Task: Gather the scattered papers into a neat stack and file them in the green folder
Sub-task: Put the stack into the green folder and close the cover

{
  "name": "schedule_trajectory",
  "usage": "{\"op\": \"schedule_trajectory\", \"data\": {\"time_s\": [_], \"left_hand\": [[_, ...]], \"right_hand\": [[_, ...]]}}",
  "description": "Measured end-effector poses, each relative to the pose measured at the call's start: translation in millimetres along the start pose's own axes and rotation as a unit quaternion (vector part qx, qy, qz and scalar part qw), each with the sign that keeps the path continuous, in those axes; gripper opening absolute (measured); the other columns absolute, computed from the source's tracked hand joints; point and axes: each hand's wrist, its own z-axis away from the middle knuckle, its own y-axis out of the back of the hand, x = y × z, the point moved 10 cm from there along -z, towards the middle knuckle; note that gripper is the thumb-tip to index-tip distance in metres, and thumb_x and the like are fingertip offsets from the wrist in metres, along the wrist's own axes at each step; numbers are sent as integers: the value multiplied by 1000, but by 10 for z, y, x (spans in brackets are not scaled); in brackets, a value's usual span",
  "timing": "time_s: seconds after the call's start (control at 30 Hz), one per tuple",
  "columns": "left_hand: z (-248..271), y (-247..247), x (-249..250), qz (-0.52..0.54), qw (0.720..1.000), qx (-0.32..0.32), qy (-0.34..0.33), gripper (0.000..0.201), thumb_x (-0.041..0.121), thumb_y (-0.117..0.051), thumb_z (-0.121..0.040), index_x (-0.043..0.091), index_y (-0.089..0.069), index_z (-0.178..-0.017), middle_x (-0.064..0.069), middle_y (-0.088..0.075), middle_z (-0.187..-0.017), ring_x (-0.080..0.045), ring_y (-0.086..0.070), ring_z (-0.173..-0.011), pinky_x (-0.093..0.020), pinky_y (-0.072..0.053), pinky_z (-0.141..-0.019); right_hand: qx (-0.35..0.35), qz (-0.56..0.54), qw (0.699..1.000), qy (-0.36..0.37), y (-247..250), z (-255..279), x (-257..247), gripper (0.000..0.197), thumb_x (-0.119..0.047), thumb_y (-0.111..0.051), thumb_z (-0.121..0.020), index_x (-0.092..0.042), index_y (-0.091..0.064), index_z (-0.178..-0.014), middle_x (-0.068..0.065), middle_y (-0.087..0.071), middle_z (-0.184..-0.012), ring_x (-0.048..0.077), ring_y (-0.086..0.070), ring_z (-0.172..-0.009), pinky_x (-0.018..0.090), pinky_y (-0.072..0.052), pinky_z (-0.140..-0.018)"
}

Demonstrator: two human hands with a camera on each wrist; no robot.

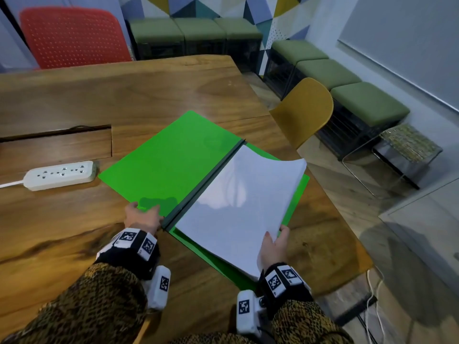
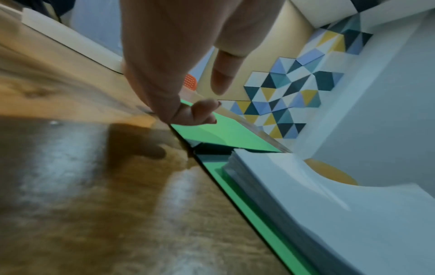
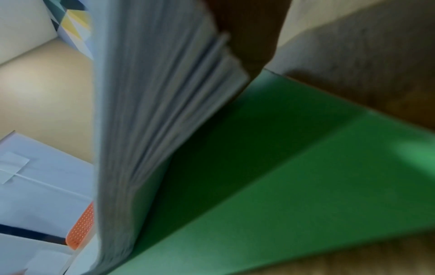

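Note:
The green folder [image 1: 173, 160] lies spread on the wooden table [image 1: 124, 95], its dark spine running diagonally. My left hand [image 1: 142, 217] grips the near corner of the left cover; its fingers [image 2: 193, 115] curl under the thin green sheet [image 2: 226, 130] and show through it as a shadow. A thick stack of white papers [image 1: 243, 202] rests on the right half, against the spine. My right hand [image 1: 273, 244] holds the stack's near right corner, thumb on top, and lifts that side so the sheets [image 3: 153, 111] bow above the green cover [image 3: 306, 167].
A white power strip [image 1: 59, 175] lies left of the folder, near a cable hatch [image 1: 57, 142]. A yellow chair [image 1: 305, 110] stands at the table's right edge, a red chair [image 1: 72, 38] at the far side. Green stools line the walls.

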Motion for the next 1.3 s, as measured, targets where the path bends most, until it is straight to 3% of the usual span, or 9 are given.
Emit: {"op": "schedule_trajectory", "data": {"time_s": [0.1, 0.2, 0.27, 0.43, 0.53, 0.73, 0.97, 1.2, 1.3], "left_hand": [[387, -20, 218, 22, 1000, -7, 12, 68, 30, -55, -81, 22, -22, -140, -20, -63, -100, -36, -66, -81, -50, -51, -86], [403, -3, 230, 83, 995, -15, 50, 41, 25, -55, -88, 7, -44, -123, -11, -56, -75, -14, -46, -38, -19, -42, -39], [429, -59, 242, 98, 992, -44, 65, 23, 27, -53, -90, 5, -52, -93, -4, -47, -67, -9, -42, -33, -14, -31, -33], [438, -41, 364, 28, 998, -26, 57, 59, 35, -48, -91, -3, -38, -135, -23, -47, -137, -35, -58, -96, -44, -47, -82], [482, 88, 611, -130, 989, 24, -63, 73, 39, -55, -81, 13, -27, -144, -16, -25, -151, -42, -34, -132, -53, -32, -107], [772, -330, 736, -489, 824, -65, -279, 44, 36, -53, -87, 36, -49, -130, -6, -31, -152, -33, -27, -137, -52, -26, -112], [592, 337, 616, -175, 978, 77, -84, 60, 28, -61, -83, 14, -36, -135, -21, -30, -144, -43, -40, -124, -51, -39, -97], [-196, 200, 367, 34, 999, -2, 34, 55, 31, -52, -85, 7, -44, -133, -22, -47, -140, -35, -58, -105, -47, -45, -92], [-474, 197, 101, 107, 991, 45, 68, 84, 63, -61, -49, 17, -55, -119, -10, -62, -124, -30, -62, -103, -48, -45, -90]], "right_hand": [[2, 18, 1000, -2, -14, -11, -7, 31, -5, -41, -94, -9, -39, -125, 13, -54, -105, 27, -53, -91, 32, -43, -82], [5, 36, 999, 1, -6, -18, -34, 32, -5, -40, -94, -9, -38, -126, 11, -52, -102, 25, -51, -90, 30, -41, -80], [4, 46, 999, -1, -6, -32, -40, 33, -5, -40, -94, -9, -38, -126, 10, -51, -101, 24, -51, -89, 29, -40, -79], [3, 67, 998, 2, -3, -46, -19, 33, -6, -41, -94, -10, -37, -127, 11, -53, -103, 24, -51, -89, 29, -39, -78], [-2, 73, 997, 3, -7, -68, -18, 33, -6, -41, -94, -9, -37, -126, 9, -52, -101, 24, -51, -89, 29, -38, -78], [-15, 92, 996, -1, 36, -187, -28, 33, -6, -42, -93, -10, -39, -125, 16, -57, -112, 27, -53, -94, 32, -41, -81], [-38, 128, 991, -3, 196, -324, -112, 33, -6, -42, -93, -11, -39, -125, 15, -55, -110, 29, -53, -97, 41, -44, -91], [-31, 136, 990, 0, 204, -328, -111, 33, -5, -43, -92, -8, -40, -125, 12, -54, -107, 26, -51, -96, 36, -42, -88], [-26, 135, 990, -2, 195, -311, -136, 34, -4, -42, -93, -7, -40, -126, 10, -52, -105, 25, -50, -95, 31, -40, -85]]}}
